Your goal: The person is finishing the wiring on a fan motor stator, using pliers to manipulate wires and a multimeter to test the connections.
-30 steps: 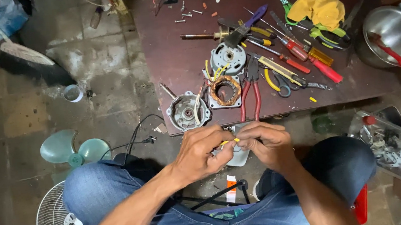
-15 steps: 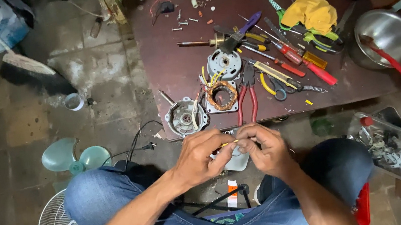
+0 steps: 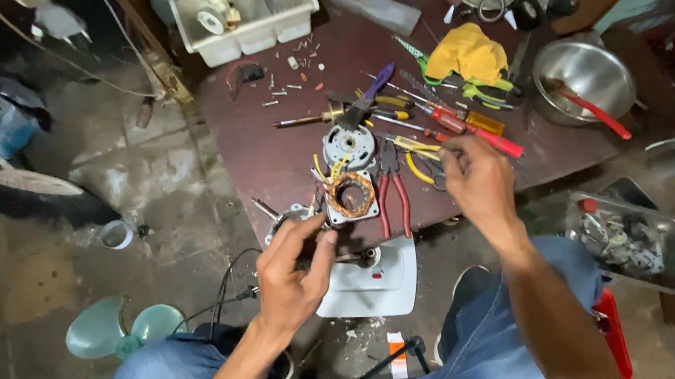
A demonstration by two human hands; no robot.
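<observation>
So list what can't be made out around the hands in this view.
- Head view: the right hand hides whatever its fingers pinch.
- Left hand covers part of the metal housing at the table edge.
- Tray of small parts: contents too small to tell.

We see both bare forearms reaching forward from our denim-clad knees. Our left hand [image 3: 292, 275] is palm-down, wrist slightly bent, fingers curled and thumb extended forward in a loose pinch. Our right hand [image 3: 479, 182] is raised higher and further forward, back towards us, fingers bunched at the tips.
</observation>
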